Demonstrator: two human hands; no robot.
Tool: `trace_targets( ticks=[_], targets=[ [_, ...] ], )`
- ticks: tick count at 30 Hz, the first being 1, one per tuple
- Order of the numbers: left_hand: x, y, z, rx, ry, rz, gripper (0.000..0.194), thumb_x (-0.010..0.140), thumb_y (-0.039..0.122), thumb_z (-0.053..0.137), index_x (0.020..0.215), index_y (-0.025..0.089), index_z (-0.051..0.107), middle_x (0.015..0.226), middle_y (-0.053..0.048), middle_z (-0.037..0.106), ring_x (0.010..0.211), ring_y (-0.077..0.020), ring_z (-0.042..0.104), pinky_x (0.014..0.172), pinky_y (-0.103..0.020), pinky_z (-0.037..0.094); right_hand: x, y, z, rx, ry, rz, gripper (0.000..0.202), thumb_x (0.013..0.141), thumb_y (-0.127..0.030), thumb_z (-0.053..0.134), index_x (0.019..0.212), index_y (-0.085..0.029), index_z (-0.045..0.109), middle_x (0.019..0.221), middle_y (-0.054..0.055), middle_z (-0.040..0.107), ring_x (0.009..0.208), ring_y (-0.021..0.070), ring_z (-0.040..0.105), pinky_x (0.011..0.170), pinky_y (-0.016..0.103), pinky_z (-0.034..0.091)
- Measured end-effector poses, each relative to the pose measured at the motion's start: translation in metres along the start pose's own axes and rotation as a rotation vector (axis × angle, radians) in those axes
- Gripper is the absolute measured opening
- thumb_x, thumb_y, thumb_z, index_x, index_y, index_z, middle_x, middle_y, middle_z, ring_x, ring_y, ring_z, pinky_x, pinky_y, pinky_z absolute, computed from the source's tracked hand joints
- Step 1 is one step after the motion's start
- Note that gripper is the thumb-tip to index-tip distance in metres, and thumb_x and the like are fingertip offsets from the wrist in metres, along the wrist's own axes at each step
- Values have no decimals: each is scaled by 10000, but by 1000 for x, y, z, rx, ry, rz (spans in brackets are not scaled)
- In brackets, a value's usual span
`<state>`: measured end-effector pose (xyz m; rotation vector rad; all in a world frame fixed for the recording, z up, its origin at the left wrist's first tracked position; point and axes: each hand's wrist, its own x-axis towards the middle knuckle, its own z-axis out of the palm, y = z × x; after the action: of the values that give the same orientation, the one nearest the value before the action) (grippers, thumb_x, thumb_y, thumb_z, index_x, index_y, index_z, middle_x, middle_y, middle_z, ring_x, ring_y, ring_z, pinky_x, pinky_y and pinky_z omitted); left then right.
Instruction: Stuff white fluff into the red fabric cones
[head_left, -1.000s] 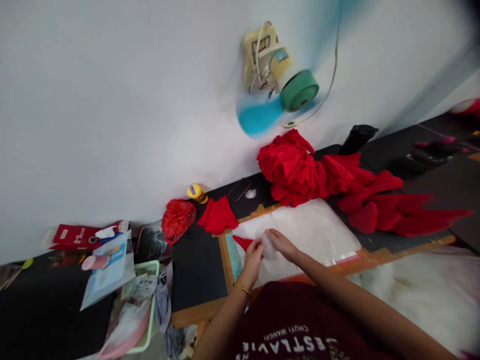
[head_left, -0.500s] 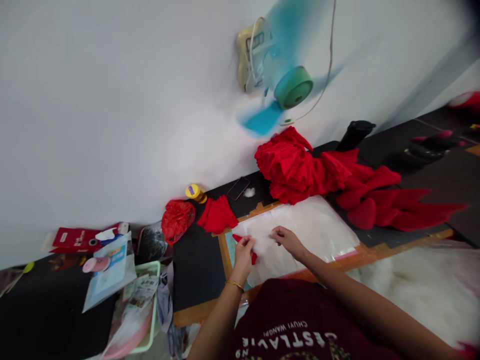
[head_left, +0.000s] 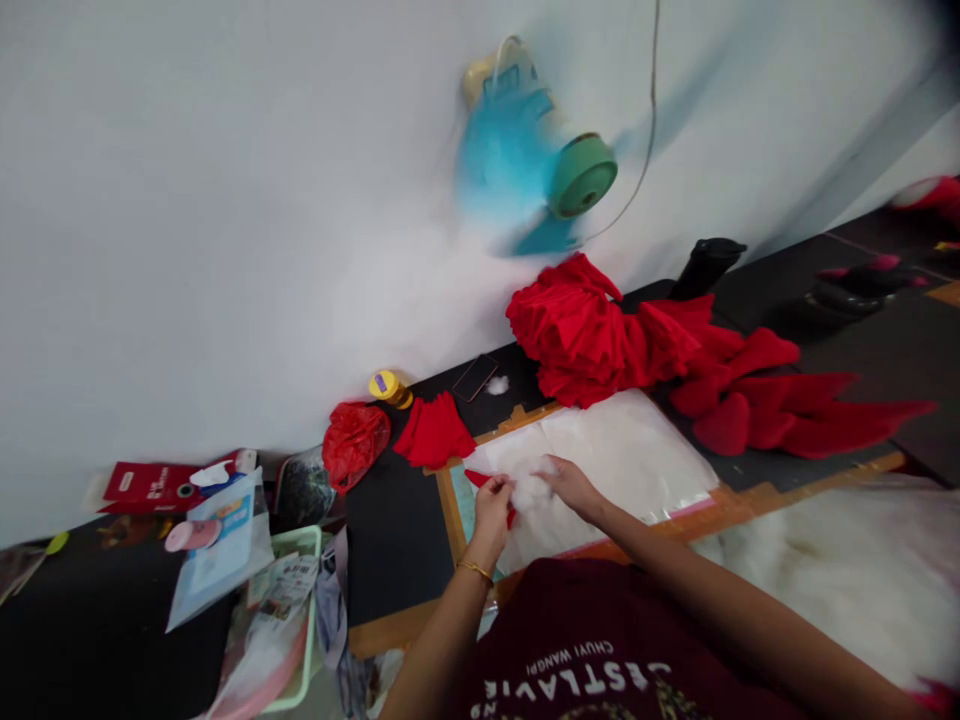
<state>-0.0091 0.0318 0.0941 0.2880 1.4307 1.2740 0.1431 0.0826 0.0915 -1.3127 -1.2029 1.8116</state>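
My left hand (head_left: 491, 510) is closed on a small red fabric piece (head_left: 475, 478), whose pointed end sticks out to the left of the fingers. Close beside it, my right hand (head_left: 574, 490) pinches a tuft of white stuffing (head_left: 532, 488). The tuft lies between the two hands, against the left fingertips. Under both hands is a white sheet (head_left: 622, 450) edged with brown tape. How far the stuffing reaches into the red piece is hidden by my fingers.
A large heap of red fabric pieces (head_left: 577, 335) lies behind the sheet, with a smaller red stack (head_left: 433, 430) to the left. Nearby are a phone (head_left: 475, 378), a yellow-lidded jar (head_left: 390, 388) and a red plastic bag (head_left: 355, 445). Loose white stuffing (head_left: 832, 575) sits at the right. A fan (head_left: 581, 175) spins on the wall.
My right hand has moved slightly left, closer to my left hand. The white stuffing between the hands now shows as a larger, fluffier tuft.
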Motion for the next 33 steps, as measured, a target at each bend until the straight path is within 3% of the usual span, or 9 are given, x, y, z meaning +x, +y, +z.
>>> trace_targets(
  ticks=[6,8,12,14,18,20,22,27,33],
  targets=[
    [-3,10,-8,-34,37,5,406,533,383,840,724,193,537,671,59,520,591,-79,483,599,-217,418,-4,0,-7,28,106,-2,331,723,-510,634,828,-196,612,734,-1,641,631,150,566,599,276,480],
    [-8,15,-8,-31,-9,-20,414,550,394,845,774,188,565,752,28,561,642,-99,537,624,-239,462,-3,0,-6,27,96,10,331,733,-514,634,818,-195,612,732,1,639,624,147,563,585,273,476],
    [-20,21,3,45,-165,-74,552,596,331,839,1081,223,598,912,-20,621,699,-133,595,616,-263,504,-1,-3,1,13,55,11,323,756,-513,629,812,-196,613,741,4,646,636,152,563,587,275,473],
    [-22,19,10,132,-193,-65,547,595,267,816,1096,211,604,896,-28,637,680,-129,590,593,-245,492,0,-5,3,12,39,-11,329,745,-501,649,872,-199,619,819,15,665,718,169,592,642,285,497],
    [-19,15,16,196,-60,12,322,645,250,712,942,175,617,823,-15,645,630,-112,558,581,-226,455,-5,-5,0,61,3,32,513,801,-547,601,1211,-244,543,1073,65,637,869,197,620,645,299,548],
    [-18,14,16,195,-6,46,295,650,236,691,928,181,606,809,1,641,632,-110,549,593,-224,441,-7,-2,0,63,-5,83,557,824,-566,577,1277,-252,502,1120,87,605,886,202,625,599,297,561],
    [-19,15,16,202,17,72,288,629,201,694,902,180,607,775,11,635,631,-111,539,596,-222,425,-9,2,3,17,15,74,504,815,-541,588,1207,-228,541,1028,72,613,822,189,631,582,296,562],
    [-24,11,20,184,11,75,290,614,194,696,891,174,612,772,1,654,636,-120,553,600,-227,423,-3,11,8,-70,79,-9,221,726,-407,612,797,-199,589,659,-22,573,589,146,571,599,294,518],
    [-23,9,3,111,1,44,394,618,270,739,981,190,609,822,0,673,643,-128,588,629,-247,457,-3,10,-11,-107,112,-58,203,693,-406,570,764,-216,590,641,-25,595,575,152,568,608,288,478]
  ],
)
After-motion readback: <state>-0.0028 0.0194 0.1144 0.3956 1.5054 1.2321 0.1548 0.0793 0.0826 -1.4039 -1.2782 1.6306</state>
